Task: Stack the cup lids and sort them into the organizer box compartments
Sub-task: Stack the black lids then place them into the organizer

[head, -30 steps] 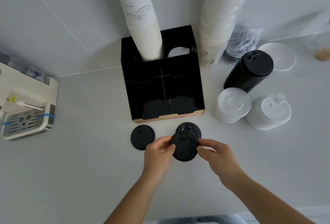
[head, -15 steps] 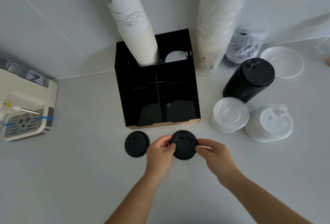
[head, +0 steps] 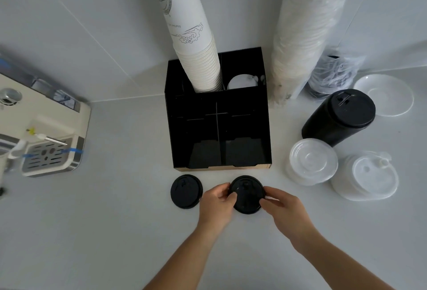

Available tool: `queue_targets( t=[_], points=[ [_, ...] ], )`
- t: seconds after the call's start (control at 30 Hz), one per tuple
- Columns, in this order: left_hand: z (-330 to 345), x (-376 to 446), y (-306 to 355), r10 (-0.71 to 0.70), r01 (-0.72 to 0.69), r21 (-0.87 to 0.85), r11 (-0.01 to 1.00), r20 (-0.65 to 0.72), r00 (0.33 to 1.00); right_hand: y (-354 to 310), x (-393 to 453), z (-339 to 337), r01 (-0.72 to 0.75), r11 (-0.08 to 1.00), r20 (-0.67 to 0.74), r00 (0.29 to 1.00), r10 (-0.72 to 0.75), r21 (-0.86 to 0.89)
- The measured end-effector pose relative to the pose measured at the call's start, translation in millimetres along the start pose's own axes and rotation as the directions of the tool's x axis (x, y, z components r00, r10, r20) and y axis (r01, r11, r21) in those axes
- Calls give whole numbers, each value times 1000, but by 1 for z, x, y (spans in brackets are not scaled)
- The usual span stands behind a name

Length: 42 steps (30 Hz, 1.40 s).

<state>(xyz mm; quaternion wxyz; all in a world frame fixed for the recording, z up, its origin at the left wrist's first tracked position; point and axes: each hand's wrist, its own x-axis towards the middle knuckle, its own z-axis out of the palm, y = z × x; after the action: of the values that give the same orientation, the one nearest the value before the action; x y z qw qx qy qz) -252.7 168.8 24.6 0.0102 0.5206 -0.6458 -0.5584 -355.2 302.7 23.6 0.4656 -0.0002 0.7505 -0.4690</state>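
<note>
A black cup lid (head: 247,193) lies on the counter just in front of the black organizer box (head: 219,127), covering the lid that lay under it. My left hand (head: 217,201) grips its left edge and my right hand (head: 280,206) grips its right edge. Another single black lid (head: 186,193) lies flat to the left, apart from my hands. The box's two front compartments look dark; a tall stack of paper cups (head: 196,53) stands in its back left compartment and a white lid (head: 241,81) shows in the back right.
To the right stand a tall black lid stack (head: 339,116), two white lid stacks (head: 312,162) (head: 367,178), a white saucer (head: 384,95) and bagged cups (head: 302,23). A cream machine with a drip tray (head: 48,158) sits at the left.
Both hands moved the held black lid forward over the second lid near the box, which is now covered. The camera view shifted slightly.
</note>
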Motion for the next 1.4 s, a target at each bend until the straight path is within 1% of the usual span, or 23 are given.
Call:
queue_targets(
  t=[0.13,0.27,0.37,0.57,0.73,1.0,1.13,1.27,1.4],
  points=[
    [7,-6,4,-9,9,-12,1000,2,1000,-4,6,-10,20,1000,-53,998,-20,-6],
    [-10,-13,-6,1,-1,-10,1000,7,1000,-8,2,3,54,999,-94,994,-54,-5],
    [-32,-16,-19,9,-9,-48,999,-2,1000,-8,-3,25,66,997,-88,994,-68,-29],
    [-89,-11,-38,28,-28,-20,999,-4,1000,-15,-8,81,80,995,-85,993,-85,-61],
    [-123,-2,-48,7,-10,-53,999,-69,998,-28,-4,121,105,991,-64,992,-110,-81],
    [-136,22,-51,-15,12,-22,1000,-101,995,-37,14,149,113,981,-102,986,-130,-156],
    [-136,29,-50,0,3,29,1000,-91,996,-39,20,153,114,974,-109,984,-137,-197],
    [-136,37,-51,-24,27,37,999,-85,996,-38,27,154,106,970,-119,984,-134,-220],
    [-139,46,-46,-36,42,94,995,-66,997,-37,34,155,104,958,-117,983,-140,-267]
  ],
)
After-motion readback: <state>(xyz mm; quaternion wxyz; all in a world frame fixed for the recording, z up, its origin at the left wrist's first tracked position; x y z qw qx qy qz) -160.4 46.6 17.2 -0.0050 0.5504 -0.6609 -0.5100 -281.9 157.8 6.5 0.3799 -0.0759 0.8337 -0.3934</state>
